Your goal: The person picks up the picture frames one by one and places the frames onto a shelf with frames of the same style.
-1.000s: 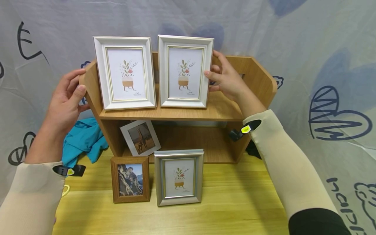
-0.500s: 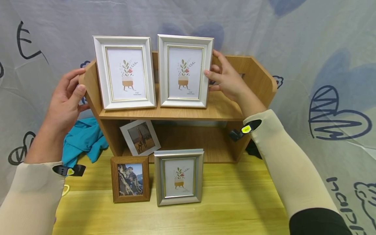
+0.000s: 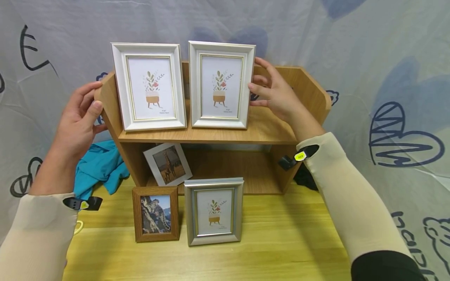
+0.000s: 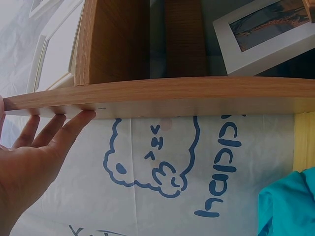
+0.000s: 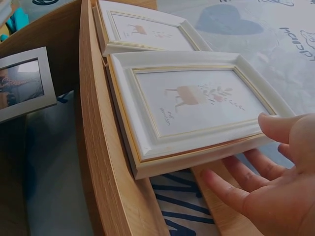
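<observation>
Two white picture frames stand side by side on top of a wooden shelf. My left hand rests with straight fingers against the shelf's left side panel; the left wrist view shows the fingertips on its edge. My right hand is beside the right white frame, fingers extended. Its thumb touches the frame's right edge and the other fingers reach behind the frame. Neither hand touches the left white frame.
A white-framed giraffe photo leans in the shelf's lower compartment. A brown wooden frame and a silver frame stand on the yellow table in front. A teal cloth lies left of the shelf. A printed curtain hangs behind.
My right hand has drawn slightly to the right; its thumb has slipped off the right frame's front to its edge. The left hand and the frames have not moved.
</observation>
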A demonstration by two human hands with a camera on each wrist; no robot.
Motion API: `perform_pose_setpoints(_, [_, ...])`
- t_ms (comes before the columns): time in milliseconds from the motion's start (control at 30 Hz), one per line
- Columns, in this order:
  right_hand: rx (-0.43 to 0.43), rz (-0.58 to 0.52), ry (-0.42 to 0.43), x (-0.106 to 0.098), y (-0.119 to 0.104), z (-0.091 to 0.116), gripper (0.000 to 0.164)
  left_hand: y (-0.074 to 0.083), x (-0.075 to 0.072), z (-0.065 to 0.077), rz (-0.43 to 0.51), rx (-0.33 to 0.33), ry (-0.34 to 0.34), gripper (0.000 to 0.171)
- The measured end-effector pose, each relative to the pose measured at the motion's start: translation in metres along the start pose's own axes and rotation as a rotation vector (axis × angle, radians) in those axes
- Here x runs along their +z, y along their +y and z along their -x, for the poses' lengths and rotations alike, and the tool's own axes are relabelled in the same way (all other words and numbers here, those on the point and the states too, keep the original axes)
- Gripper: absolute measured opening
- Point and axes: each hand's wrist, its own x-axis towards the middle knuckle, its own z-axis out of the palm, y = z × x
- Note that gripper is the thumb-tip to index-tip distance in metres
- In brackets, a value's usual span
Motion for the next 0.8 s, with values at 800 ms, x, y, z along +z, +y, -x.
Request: perform_pose_setpoints(800, [-0.056,0.104,0.005,-0.016,0.005,0.068,0.071,-0.001,0.0,-0.002,0.01,0.019,-0.003,0.05])
